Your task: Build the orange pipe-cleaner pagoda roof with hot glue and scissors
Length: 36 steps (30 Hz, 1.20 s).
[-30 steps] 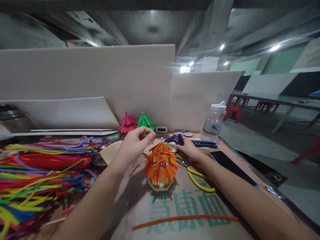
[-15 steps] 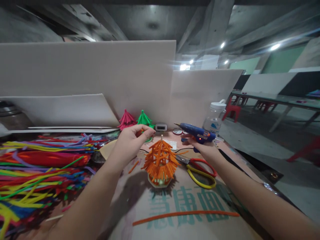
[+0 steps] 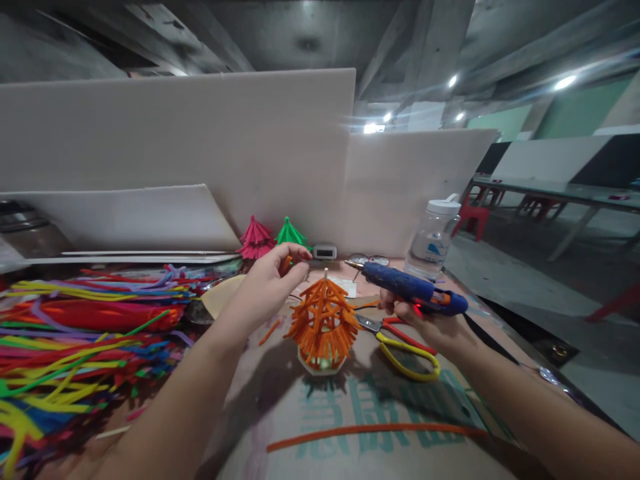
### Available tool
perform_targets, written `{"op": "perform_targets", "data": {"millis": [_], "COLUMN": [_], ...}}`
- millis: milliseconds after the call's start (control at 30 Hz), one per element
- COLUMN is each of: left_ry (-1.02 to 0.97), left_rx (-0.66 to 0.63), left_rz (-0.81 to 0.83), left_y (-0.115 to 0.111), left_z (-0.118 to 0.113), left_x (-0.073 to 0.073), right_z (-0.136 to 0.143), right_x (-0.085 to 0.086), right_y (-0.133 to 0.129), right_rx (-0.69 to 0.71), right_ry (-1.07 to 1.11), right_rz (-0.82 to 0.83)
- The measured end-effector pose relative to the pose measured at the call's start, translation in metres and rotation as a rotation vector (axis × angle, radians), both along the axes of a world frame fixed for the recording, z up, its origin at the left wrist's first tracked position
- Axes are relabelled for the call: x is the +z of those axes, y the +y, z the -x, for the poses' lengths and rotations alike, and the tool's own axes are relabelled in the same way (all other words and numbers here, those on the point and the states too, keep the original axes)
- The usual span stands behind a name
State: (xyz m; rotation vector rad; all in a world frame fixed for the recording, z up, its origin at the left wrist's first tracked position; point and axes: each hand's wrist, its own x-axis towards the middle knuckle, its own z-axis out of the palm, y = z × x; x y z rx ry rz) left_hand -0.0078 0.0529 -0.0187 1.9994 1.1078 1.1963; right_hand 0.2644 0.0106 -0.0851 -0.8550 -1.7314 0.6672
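A small pagoda-like model of orange pipe cleaners stands upright on a pale base, with a thin stick poking out of its top. Behind its left side is my left hand, fingers curled, a bit of orange pipe cleaner showing between them. My right hand grips a blue glue gun, its nozzle pointing left, above and right of the model. A red light glows on the gun. Under it lie scissors with red and yellow handles. One long orange pipe cleaner lies in front.
Many coloured pipe cleaners are heaped at the left. A pink model and a green one stand behind, beside a small digital display. A water bottle and glasses are at the back right; white boards rise behind.
My right hand has brought the glue gun slightly right, lower and nearer to me, its body now tilted more. My left hand stays almost in place. The whole view has shifted a little.
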Motion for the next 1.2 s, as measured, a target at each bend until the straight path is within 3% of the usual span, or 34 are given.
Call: {"op": "perform_targets", "data": {"millis": [167, 433, 600, 900, 1033, 1200], "left_ry": [-0.052, -0.091, 0.052, 0.108, 0.103, 0.099], "left_rx": [-0.010, -0.005, 0.003, -0.016, 0.009, -0.005], "left_rz": [-0.024, 0.029, -0.127, -0.200, -0.204, -0.196], "left_y": [-0.002, -0.008, -0.008, -0.014, -0.015, -0.014], "left_z": [-0.002, -0.007, -0.006, -0.013, -0.016, -0.015], "left_x": [0.001, 0.004, 0.004, 0.002, 0.003, 0.003], "right_z": [0.000, 0.011, 0.006, 0.015, 0.016, 0.015], "right_x": [0.014, 0.029, 0.032, 0.022, 0.013, 0.008], "right_y": [0.001, -0.019, -0.019, -0.016, -0.017, -0.017], "right_rx": [-0.022, 0.059, 0.032, -0.024, -0.136, -0.171], "right_ry": [0.117, 0.046, -0.047, -0.106, -0.206, -0.312], "right_rz": [-0.066, 0.095, 0.097, 0.164, 0.065, -0.054]}}
